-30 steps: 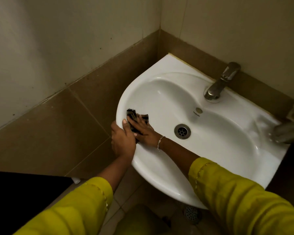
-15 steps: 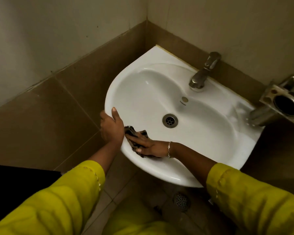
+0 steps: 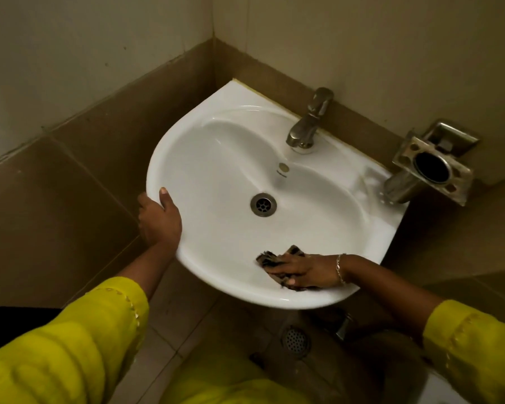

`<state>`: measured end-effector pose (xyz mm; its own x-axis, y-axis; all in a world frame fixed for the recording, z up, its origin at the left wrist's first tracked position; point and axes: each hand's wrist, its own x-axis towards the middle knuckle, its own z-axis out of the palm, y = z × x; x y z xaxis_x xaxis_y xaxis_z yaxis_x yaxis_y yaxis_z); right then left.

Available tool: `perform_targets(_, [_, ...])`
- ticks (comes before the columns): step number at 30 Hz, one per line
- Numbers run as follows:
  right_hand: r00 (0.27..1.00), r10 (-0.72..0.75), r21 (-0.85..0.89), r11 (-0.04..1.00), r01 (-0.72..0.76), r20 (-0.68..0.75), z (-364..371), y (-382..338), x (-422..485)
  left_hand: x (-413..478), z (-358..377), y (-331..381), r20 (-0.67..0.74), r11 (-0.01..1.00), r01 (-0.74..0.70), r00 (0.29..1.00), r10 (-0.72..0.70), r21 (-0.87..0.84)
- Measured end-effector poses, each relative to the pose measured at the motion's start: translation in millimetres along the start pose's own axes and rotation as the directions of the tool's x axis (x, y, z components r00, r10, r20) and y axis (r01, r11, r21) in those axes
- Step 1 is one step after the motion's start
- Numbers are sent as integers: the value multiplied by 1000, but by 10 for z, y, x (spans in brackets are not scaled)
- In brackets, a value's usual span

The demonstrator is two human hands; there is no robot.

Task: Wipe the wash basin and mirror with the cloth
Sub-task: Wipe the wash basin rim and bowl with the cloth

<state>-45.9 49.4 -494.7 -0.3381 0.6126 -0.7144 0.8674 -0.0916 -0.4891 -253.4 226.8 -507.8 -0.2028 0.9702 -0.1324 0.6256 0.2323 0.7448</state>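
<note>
One sweep carried the dark striped cloth rightward along the white ceramic wash basin's front rim, right hand pressing flat, left hand gripping the rim; back remained.

A single view, worn on the person's head, looks forward and steeply down from close above the wash basin, which fills the middle of the picture. The wide lens bends the corner walls along the top and takes in the floor drain and yellow sleeves at the bottom.
</note>
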Motion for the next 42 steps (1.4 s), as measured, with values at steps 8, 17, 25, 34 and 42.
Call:
perform_targets(8, [944,291,-499,802,-328,-153,-103,520,-80,-17,-3,8,-1,1000,-19,1000,19,7])
perform_targets(17, [848,141,-676,544,-498,-511,-422,822,337,-23,7,41,-7,1000,-2,1000,2,24])
perform_targets(25, [813,148,-714,408,-568,-563,-689,646,915,-23,-7,43,-8,1000,3,1000,-3,24])
perform_targets(34, [724,172,-519,589,-619,-668,-958,321,1556,-4,5,23,-9,1000,11,1000,-11,3])
perform_targets(42, [695,150,-245,867,-434,-703,-1300,-12,1999,-10,-6,46,-1,1000,27,1000,-27,-9])
